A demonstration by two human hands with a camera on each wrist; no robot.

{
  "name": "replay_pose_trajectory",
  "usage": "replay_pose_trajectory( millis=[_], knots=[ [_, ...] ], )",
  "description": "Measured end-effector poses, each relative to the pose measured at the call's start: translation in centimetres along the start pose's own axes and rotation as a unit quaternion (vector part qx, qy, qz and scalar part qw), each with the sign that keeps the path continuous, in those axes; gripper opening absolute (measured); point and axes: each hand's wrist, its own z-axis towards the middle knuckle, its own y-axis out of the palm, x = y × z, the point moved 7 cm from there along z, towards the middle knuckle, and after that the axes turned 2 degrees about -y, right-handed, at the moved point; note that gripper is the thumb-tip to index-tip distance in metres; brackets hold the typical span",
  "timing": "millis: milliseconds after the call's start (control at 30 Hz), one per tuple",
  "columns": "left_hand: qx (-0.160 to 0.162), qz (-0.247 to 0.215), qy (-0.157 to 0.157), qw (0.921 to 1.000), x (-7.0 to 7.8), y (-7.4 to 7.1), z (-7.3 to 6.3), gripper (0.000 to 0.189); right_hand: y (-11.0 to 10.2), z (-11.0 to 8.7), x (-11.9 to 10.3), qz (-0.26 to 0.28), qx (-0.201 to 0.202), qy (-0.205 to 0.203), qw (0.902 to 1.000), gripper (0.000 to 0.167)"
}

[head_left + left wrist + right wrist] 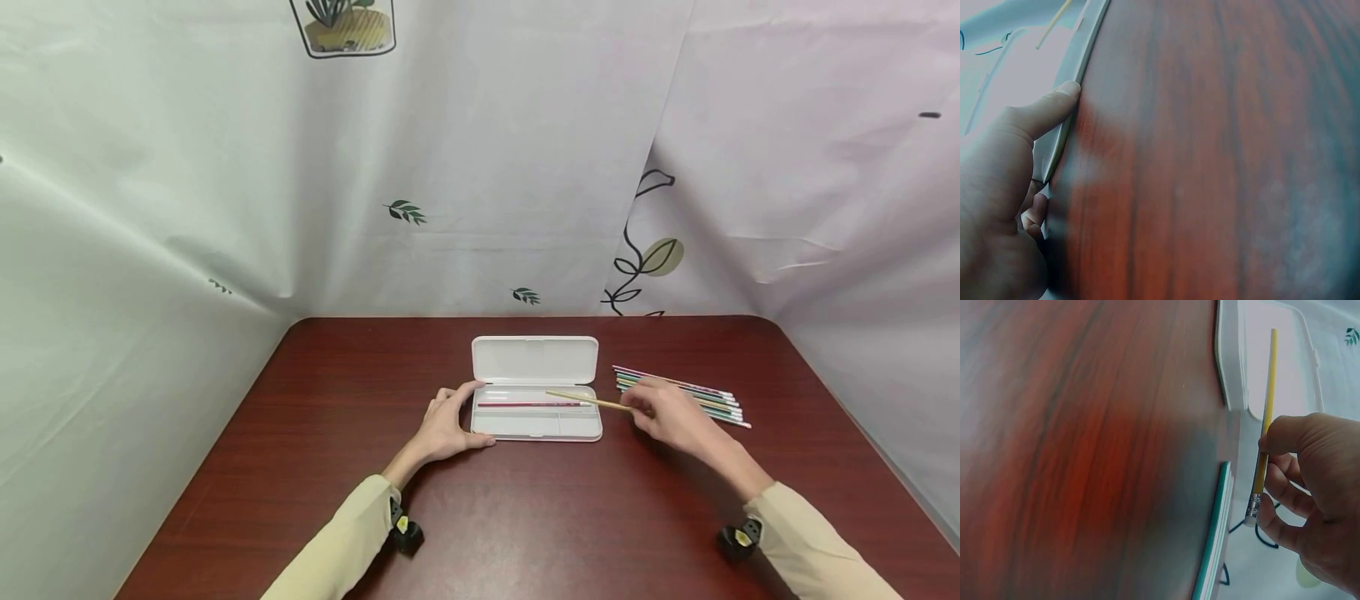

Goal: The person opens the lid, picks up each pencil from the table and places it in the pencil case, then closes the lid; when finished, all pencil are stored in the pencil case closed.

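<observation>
My right hand (670, 414) pinches a yellow pencil (588, 401) near its eraser end, tip out over the open white case (536, 421) on the table (315, 467); my left hand (447, 427) steadies the case's left end, thumb pressed to the front edge, fingers curled round the far side. One red pencil (534, 404) already lies in the tray; the rest sit in a bundle (705, 400) just behind my right hand. I judge this the loading step, second pencil about to go in; next I'd need to lower it level and parallel beside the red one, then let go. The head view shows the whole layout and the red pencil; the right wrist view shows my grip by the ferrule, thumb hidden; the left wrist view shows my thumb on the rim.
</observation>
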Motion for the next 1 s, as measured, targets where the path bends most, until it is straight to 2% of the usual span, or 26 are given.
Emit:
replay_pose_trajectory(
  millis=[400,667,1000],
  knots=[
    [-0.001,0.002,0.0,1.0,0.0,0.0,0.0,0.089,1.2,1.9,-1.2,0.009,-0.024,0.001,0.9997,0.02],
    [0.0,0.004,-0.001,1.0,-0.1,0.0,-0.1,0.089,1.9,3.0,-2.0,0.02,-0.018,-0.023,0.9994,0.019],
    [-0.003,0.0,0.001,1.0,0.0,0.0,0.0,0.089,3.2,4.3,-2.7,0.026,-0.057,-0.012,0.9979,0.018]
  ],
)
